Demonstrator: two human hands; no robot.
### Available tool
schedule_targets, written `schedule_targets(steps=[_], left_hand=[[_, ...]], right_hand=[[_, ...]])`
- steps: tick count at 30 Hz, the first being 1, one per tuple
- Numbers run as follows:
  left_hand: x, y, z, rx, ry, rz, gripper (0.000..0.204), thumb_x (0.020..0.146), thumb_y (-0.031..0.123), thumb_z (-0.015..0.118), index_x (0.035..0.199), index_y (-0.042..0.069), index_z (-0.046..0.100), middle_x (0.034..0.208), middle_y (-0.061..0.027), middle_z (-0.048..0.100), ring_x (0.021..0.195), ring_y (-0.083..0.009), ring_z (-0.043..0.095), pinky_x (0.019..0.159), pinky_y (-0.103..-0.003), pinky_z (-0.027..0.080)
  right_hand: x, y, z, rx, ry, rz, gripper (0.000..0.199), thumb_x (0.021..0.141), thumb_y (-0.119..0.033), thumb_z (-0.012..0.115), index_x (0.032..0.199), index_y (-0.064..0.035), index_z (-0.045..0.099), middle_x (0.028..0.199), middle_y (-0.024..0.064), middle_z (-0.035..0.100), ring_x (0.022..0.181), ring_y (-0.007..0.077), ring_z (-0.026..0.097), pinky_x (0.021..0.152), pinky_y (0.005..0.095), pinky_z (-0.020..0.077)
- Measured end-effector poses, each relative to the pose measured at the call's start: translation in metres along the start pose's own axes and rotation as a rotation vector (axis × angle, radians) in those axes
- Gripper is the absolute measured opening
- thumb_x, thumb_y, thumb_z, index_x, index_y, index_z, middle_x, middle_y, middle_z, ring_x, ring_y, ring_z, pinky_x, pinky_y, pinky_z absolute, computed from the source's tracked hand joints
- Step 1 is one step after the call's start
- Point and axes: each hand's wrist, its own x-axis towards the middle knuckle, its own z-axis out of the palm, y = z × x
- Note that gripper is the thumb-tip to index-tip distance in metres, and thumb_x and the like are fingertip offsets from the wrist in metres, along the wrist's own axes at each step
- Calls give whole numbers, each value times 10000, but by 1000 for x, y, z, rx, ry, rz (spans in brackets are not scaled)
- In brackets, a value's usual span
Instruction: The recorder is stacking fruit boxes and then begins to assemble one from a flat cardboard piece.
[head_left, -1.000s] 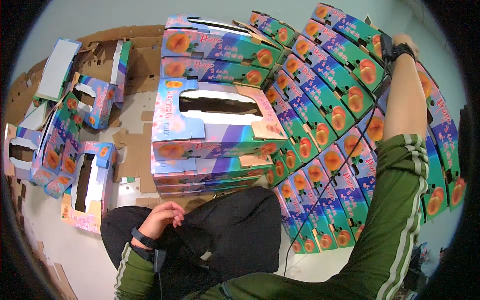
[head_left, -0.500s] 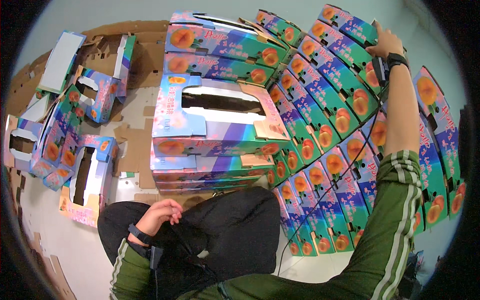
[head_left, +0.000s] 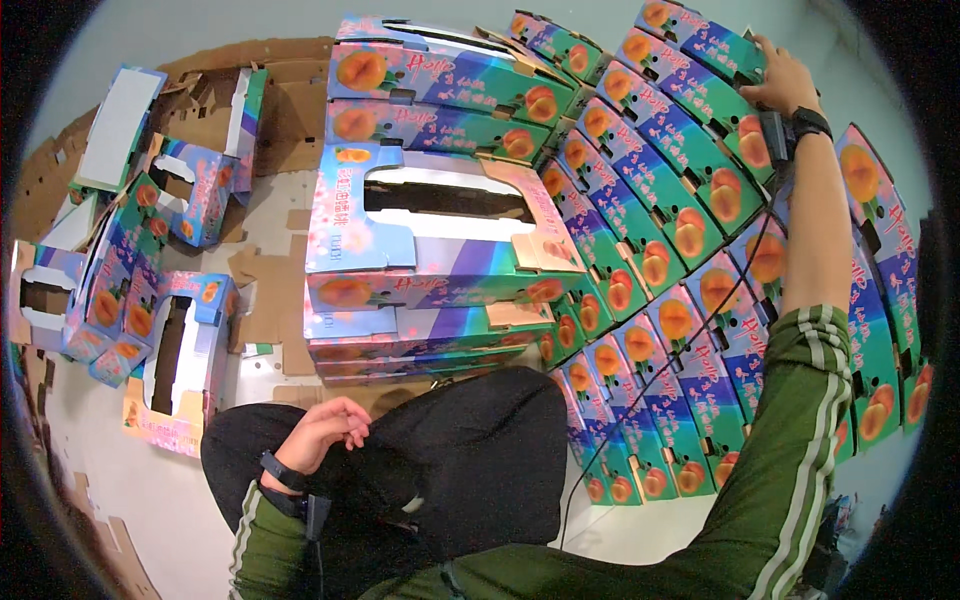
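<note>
My right hand (head_left: 783,80) reaches to the far right, its thumb and fingers round the end of a colourful peach carton (head_left: 690,38) at the back of the stacked rows. Over my lap hovers my left hand (head_left: 328,432), its fingers loosely curled together and nothing visible in them. In front of me, a carton with a cut-out window in its top (head_left: 360,290) sits on a stack of similar flattish cartons. Packed rows of the same printed cartons (head_left: 690,235) fill the right side, tilted and pressed against each other.
Several opened cartons (head_left: 190,345) lie about on the left. Torn brown cardboard (head_left: 270,290) covers part of the pale floor, with a larger brown sheet (head_left: 295,110) behind. A thin black cable (head_left: 690,350) runs across the right-hand rows towards my right wrist.
My right hand and the carton at its fingers have shifted slightly in view, up and to the right. My left hand stays over my lap. The whole view has moved a little.
</note>
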Motion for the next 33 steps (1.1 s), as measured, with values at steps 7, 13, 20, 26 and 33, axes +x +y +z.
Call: schedule_targets(steps=[7, 13, 20, 26, 33], left_hand=[[-4, 6, 3, 10, 3, 43, 198, 911, 179, 563, 1020, 19, 603, 881, -49, 616, 804, -137, 592, 717, -256, 439], [-5, 8, 3, 4, 11, 77, 208, 912, 182, 556, 1021, 9, 593, 877, -54, 607, 803, -149, 584, 734, -268, 440], [4, 12, 6, 28, -5, 92, 203, 914, 194, 575, 1022, 23, 593, 878, -45, 606, 812, -138, 577, 733, -264, 441], [0, 7, -5, 483, 409, 484, 248, 868, 105, 671, 1073, 23, 557, 929, -39, 596, 868, -120, 574, 749, -282, 469], [13, 73, -11, 1035, 679, 517, 923, 684, 274, 877, 1400, -9, 369, 1335, -187, 520, 1202, -282, 547, 983, -402, 445]], right_hand=[[-8, 15, 7, 229, 17, -19, 877, 651, -328, 823, 1397, -220, 373, 1149, 200, 608, 1019, 406, 615, 881, 481, 510], [-4, 7, 13, 47, 50, 27, 711, 735, -335, 776, 1328, -134, 440, 1166, 192, 601, 1052, 401, 603, 868, 470, 510], [-60, -113, -87, 330, 271, 12, 785, 770, -527, 712, 1358, -55, 494, 1326, 269, 542, 1287, 391, 471, 1064, 521, 388], [-180, -264, -27, 1140, 214, 66, 565, 832, -375, 706, 1229, -1, 556, 1220, 224, 584, 1145, 368, 550, 978, 414, 436], [-307, -361, 18, 2279, -225, 830, 648, 930, -363, 642, 1378, 38, 401, 1432, 154, 429, 1310, 235, 412, 1092, 348, 296]])
